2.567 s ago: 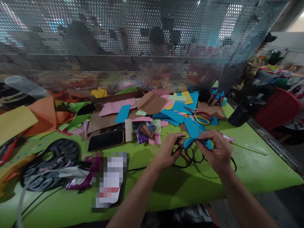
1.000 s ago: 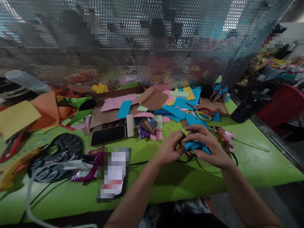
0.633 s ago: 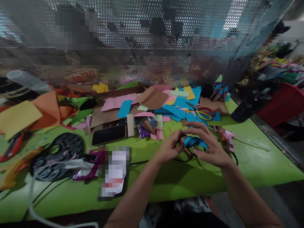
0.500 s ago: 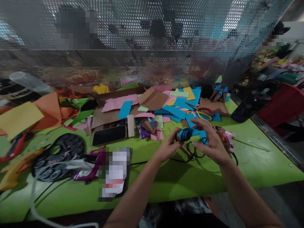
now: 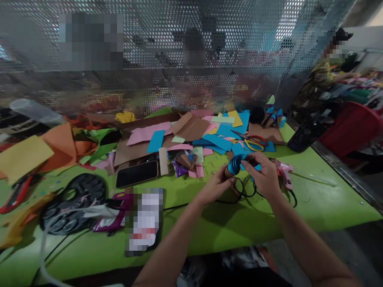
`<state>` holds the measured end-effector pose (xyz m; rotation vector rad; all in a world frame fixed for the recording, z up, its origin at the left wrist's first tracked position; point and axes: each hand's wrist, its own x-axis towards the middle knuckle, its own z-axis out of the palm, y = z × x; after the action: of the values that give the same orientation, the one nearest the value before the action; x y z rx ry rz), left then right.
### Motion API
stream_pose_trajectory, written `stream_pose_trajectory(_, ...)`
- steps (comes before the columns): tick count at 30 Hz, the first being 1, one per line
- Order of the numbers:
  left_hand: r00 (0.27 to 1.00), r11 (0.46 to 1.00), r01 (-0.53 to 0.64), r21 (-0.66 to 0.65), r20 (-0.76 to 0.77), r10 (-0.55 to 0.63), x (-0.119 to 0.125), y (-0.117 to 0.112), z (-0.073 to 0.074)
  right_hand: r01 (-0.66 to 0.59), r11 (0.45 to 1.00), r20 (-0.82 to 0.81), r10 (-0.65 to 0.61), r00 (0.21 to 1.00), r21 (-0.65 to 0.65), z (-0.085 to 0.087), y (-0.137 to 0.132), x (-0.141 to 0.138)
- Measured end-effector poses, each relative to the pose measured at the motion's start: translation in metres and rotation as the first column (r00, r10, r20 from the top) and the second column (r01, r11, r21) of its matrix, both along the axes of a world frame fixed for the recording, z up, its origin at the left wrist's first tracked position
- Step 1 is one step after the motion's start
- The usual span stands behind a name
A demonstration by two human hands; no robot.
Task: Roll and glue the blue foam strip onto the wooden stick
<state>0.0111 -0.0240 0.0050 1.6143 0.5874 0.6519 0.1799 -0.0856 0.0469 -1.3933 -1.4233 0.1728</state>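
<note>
A blue paper strip, wound into a layered coil, is held above the green table. My left hand grips the coil's lower left side between thumb and fingers. On the other side, my right hand pinches the strip's loose part, thumb against fingers. Just below the hands lies a looped black cable. To the right of my right hand rests a pink glue gun with a glue stick in its back. Scissors with red and yellow handles lie on blue paper beyond the hands.
Coloured paper sheets are heaped along the back, before a perforated metal panel. A phone, a purple glue gun and a black round tray lie to the left. A person is at far right.
My right hand, its fingers apart half a second ago, has closed on the blue strip. The coil is tilted more, showing its stacked edges. The view has shifted slightly.
</note>
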Motion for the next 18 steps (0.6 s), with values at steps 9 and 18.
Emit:
stream_pose_trajectory(9, 0.998, 0.995, -0.044, 0.093, -0.039, 0.047, -0.002, 0.0, 0.005, -0.041, 0.999, 0.053, 0.041, 0.998, -0.005, 0.01, -0.002, -0.008)
stream_pose_trajectory(18, 0.997, 0.994, -0.082, 0.078, 0.023, 0.08, 0.0, -0.003, 0.006, -0.061, 0.998, 0.113, 0.063, 0.992, -0.022, 0.011, 0.0, -0.016)
